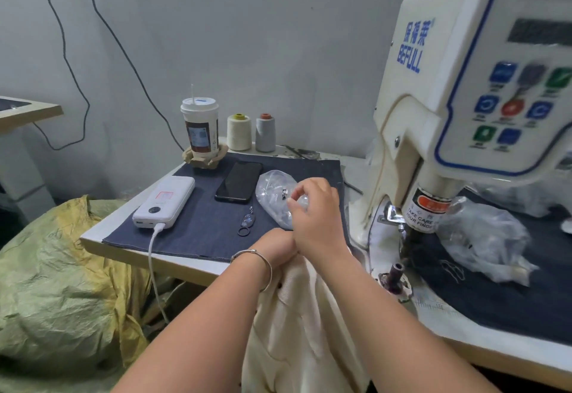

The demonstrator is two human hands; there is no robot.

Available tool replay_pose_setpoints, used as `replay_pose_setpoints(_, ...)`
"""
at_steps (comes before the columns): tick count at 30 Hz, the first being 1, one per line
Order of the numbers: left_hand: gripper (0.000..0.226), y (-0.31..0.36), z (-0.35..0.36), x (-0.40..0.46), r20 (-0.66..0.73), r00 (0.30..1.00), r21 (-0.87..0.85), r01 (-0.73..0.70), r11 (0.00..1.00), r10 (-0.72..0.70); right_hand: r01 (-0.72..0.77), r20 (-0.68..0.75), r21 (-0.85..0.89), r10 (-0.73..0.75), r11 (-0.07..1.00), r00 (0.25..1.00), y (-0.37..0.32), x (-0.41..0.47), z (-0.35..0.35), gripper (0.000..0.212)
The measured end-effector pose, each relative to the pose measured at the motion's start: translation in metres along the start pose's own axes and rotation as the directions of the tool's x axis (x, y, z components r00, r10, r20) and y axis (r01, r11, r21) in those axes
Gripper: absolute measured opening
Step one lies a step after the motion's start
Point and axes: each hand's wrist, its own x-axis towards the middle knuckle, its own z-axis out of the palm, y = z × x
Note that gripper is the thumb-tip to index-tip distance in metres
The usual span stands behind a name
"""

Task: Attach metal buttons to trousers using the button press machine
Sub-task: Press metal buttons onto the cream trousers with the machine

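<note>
Head view: the person's right hand reaches over a clear plastic bag of small metal buttons, fingers curled and thumb and forefinger pinching at the bag's edge; whether a button sits between them cannot be told. The left hand lies just below, largely hidden behind the right wrist, its fingers curled into the cream trousers that hang off the table edge toward the viewer. A silver bangle circles the left wrist. The button press machine stands well to the right, its lower die post bare, with crumpled plastic beside it. On the dark denim cloth lie a white power bank with a cable, a black phone and a key ring. Behind stand 1 drink cup and 2 thread cones. A green sack fills the left.
</note>
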Motion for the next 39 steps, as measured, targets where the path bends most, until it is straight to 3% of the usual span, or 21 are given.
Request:
replay_pose_setpoints(2,0.024,-0.001,0.003,-0.001,-0.067,0.996,-0.112,0.049,0.993,-0.057,0.084,-0.051,0.102,-0.079,0.991,0.996,-0.011,-0.04,-0.017,0.008)
replay_pose_setpoints(4,0.018,-0.003,0.003,-0.001,-0.131,0.989,-0.117,0.054,0.992,-0.069,0.141,-0.113,0.177,-0.122,0.974,0.986,-0.016,-0.078,-0.039,0.005)
replay_pose_setpoints(6,0.029,-0.002,0.003,-0.001,-0.068,0.996,-0.08,0.055,0.995,-0.06,0.193,-0.184,0.173,-0.161,0.966,0.97,-0.011,-0.109,-0.065,0.005)
replay_pose_setpoints(8,0.041,-0.001,0.0,0.0,-0.027,0.994,-0.078,0.101,0.992,-0.103,0.236,-0.251,0.046,-0.218,0.971,0.943,0.006,-0.127,-0.095,0.005)
replay_pose_setpoints(10,0.038,-0.003,0.001,0.001,-0.017,0.988,-0.06,0.151,0.987,-0.152,0.218,-0.266,-0.178,-0.26,0.96,0.928,0.033,-0.132,-0.126,0.011)
replay_pose_setpoints(12,0.035,-0.004,0.002,0.003,-0.016,0.987,-0.07,0.157,0.985,-0.159,0.09,-0.24,-0.369,-0.189,0.925,0.952,0.068,-0.125,-0.158,0.016)
replay_pose_setpoints(15,0.033,-0.007,0.001,0.009,-0.01,0.985,-0.058,0.173,0.983,-0.174,-0.071,-0.15,-0.505,-0.006,0.86,0.989,0.113,-0.105,-0.199,0.015)
replay_pose_setpoints(21,0.023,-0.009,0.001,0.009,-0.004,0.979,-0.1,0.202,0.974,-0.203,0.002,0.088,-0.663,0.076,0.749,0.993,0.163,-0.095,-0.218,0.01)
replay_pose_setpoints(29,0.026,-0.006,0.004,0.005,0.0,0.977,-0.139,0.211,0.968,-0.213,-0.049,0.015,-0.559,0.07,0.827,0.997,0.17,-0.101,-0.217,0.014)
replay_pose_setpoints(35,0.029,-0.004,0.004,0.003,-0.005,0.976,-0.148,0.216,0.965,-0.219,-0.311,-0.157,-0.25,0.279,0.917,0.947,0.171,-0.097,-0.223,0.021)
replay_pose_setpoints(39,0.031,-0.004,0.004,0.002,0.004,0.975,-0.14,0.221,0.965,-0.223,-0.338,-0.158,-0.195,0.31,0.921,0.937,0.172,-0.096,-0.225,0.018)
